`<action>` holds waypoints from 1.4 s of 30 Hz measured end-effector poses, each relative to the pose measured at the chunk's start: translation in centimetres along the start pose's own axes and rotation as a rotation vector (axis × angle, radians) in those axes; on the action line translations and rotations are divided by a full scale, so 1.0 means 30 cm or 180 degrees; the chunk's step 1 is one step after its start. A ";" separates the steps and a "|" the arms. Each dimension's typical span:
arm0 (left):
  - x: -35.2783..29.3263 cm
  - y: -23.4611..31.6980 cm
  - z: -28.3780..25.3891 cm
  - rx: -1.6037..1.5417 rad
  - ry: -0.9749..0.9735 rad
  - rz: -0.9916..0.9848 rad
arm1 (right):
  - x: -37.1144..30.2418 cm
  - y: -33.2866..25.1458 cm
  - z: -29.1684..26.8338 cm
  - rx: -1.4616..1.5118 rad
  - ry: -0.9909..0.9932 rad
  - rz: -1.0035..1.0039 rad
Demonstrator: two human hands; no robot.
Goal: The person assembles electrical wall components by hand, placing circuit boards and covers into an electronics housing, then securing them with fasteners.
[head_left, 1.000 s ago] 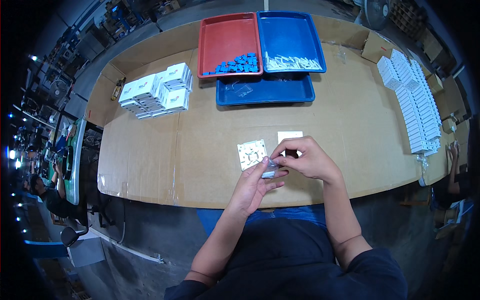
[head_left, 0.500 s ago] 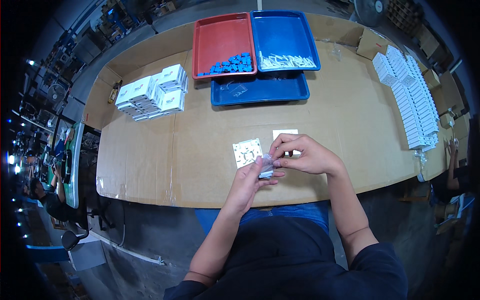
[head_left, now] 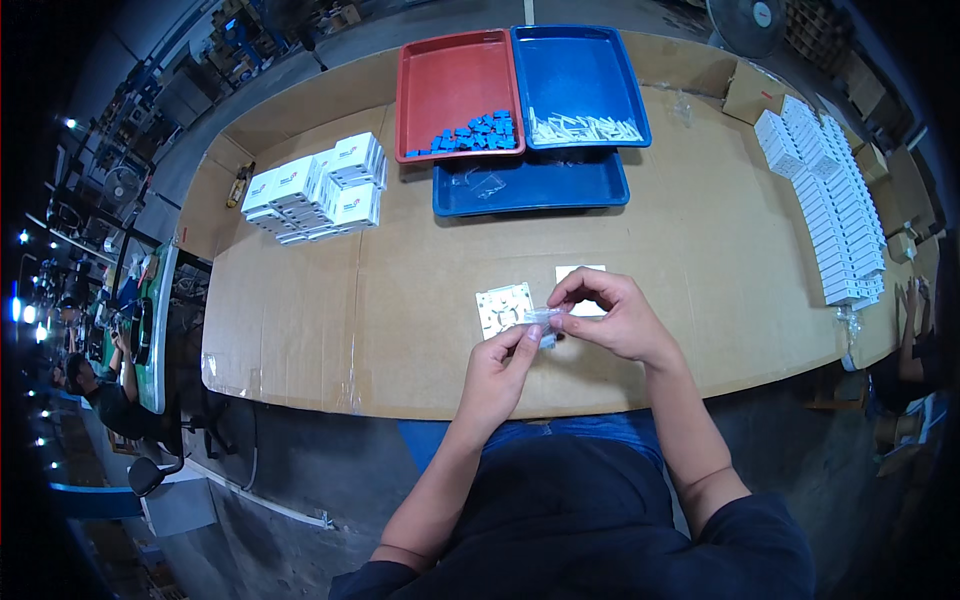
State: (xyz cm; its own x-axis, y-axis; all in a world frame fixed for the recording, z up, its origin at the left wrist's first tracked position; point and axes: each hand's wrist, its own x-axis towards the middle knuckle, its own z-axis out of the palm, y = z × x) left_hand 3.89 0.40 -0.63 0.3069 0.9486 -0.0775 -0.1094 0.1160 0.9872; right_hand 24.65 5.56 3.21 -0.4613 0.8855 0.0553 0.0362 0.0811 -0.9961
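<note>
Grip of the left hand (head_left: 497, 372), nearest the body: thumb and fingers brought together on the left side of a small clear bag (head_left: 541, 316). Opposite, right hand (head_left: 622, 320) pinched thumb-to-forefinger on the bag's right end, other fingers curled. Bag aloft, between both hands, above the counter (head_left: 290, 330). Likely fault: slipping or uneven tearing, from thin film under a fingertip-only hold, with possible spillage of pale contents. Stretched film roughly left to right, apparently along the long axis; pale lower part toward the body; mouth not discernible, hence pointing direction uncertain. Just beyond: slotted white plate (head_left: 504, 302); second white plate (head_left: 575, 271), partly hidden behind the right hand. Farthest: red tray (head_left: 455, 80) with blue pieces, blue tray (head_left: 575, 80) with white strips.
</note>
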 end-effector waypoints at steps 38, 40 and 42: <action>0.002 0.016 0.068 -0.1176 0.1400 0.0532 | -0.029 0.077 0.161 0.1314 0.0972 -0.0005; -0.002 0.012 0.062 -0.1085 0.1390 0.0481 | -0.031 0.074 0.163 0.1245 0.0995 -0.0043; -0.005 0.019 0.068 -0.1099 0.1369 0.0500 | -0.036 0.080 0.165 0.1356 0.0985 0.0011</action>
State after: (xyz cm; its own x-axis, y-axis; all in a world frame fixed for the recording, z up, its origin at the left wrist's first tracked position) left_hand 5.71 -0.29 0.21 -0.1425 0.9883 -0.0546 -0.4472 -0.0151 0.8943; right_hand 20.86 2.53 0.42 -0.1761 0.9844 0.0057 -0.3560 -0.0583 -0.9327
